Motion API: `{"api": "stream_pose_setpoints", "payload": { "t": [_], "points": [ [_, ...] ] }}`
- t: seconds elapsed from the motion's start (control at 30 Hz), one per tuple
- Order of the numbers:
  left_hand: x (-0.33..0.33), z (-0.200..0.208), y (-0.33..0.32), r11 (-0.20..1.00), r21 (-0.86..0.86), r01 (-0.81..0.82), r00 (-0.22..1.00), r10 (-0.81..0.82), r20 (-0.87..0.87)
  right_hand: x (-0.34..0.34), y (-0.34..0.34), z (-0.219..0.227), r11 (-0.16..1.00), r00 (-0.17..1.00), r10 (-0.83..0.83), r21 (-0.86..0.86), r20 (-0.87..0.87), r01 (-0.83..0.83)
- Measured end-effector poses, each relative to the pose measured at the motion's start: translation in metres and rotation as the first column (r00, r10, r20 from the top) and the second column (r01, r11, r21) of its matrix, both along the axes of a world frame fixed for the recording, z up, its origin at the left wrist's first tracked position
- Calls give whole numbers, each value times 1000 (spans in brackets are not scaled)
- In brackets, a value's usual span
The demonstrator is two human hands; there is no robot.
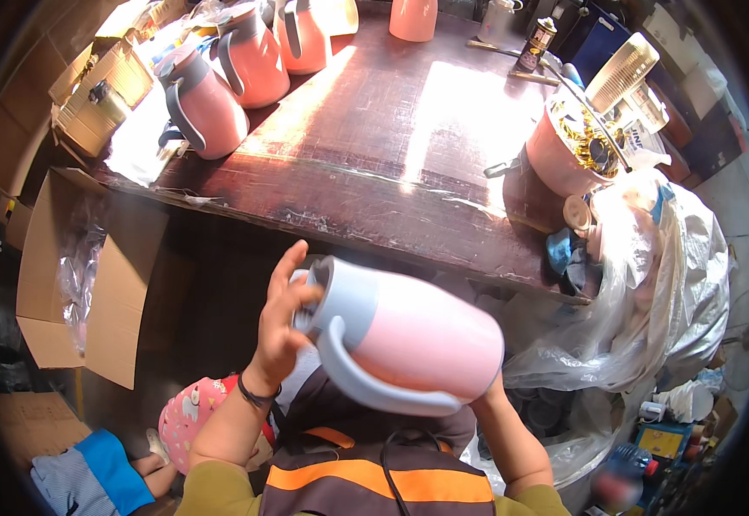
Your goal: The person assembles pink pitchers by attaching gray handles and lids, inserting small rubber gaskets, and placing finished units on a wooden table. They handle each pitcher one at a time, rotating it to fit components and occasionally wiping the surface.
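A pink vacuum jug (430, 331) with a grey-blue collar and long handle lies tilted nearly sideways in front of my body. At its lid end is my left hand (281, 314), fingers spread around the mouth; whether they press on the lid I cannot tell. My right forearm (512, 430) runs up to the jug's base, which that hand holds from behind. The jug hides the fingers of my right hand. Beyond, on the dark wooden table (348, 163), stand several similar pink jugs, one (206, 103) nearest the left edge.
An open cardboard box (120, 284) with clear plastic inside stands at left. A pink tub (555, 155) of gold tinsel-like material, a spray can (535, 43) and plastic sheeting (650, 284) are at right. A person in pink patterned clothing (194, 421) is close at lower left.
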State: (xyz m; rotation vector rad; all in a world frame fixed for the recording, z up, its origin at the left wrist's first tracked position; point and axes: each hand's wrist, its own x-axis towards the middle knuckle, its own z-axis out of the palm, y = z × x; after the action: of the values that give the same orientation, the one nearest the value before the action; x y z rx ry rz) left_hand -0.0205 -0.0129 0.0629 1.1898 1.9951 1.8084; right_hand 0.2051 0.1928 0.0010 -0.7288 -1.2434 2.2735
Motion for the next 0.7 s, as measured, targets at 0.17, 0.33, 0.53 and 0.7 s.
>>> {"api": "stream_pose_setpoints", "payload": {
  "t": [0.17,0.33,0.53,0.7],
  "points": [
    [10,-27,-14,994,87,60,631,-105,769,3,3,12,664,976,-120,716,-182,215],
    [16,11,7,952,292,-98,815,-92,572,9,4,-24,975,986,132,-193,100,-111],
    [2,10,7,994,68,-80,909,44,416,42,65,-15,932,953,84,315,292,-179],
    [20,27,17,962,-270,-39,949,120,293,131,226,-18,495,660,-748,724,73,480]
  ]
}}
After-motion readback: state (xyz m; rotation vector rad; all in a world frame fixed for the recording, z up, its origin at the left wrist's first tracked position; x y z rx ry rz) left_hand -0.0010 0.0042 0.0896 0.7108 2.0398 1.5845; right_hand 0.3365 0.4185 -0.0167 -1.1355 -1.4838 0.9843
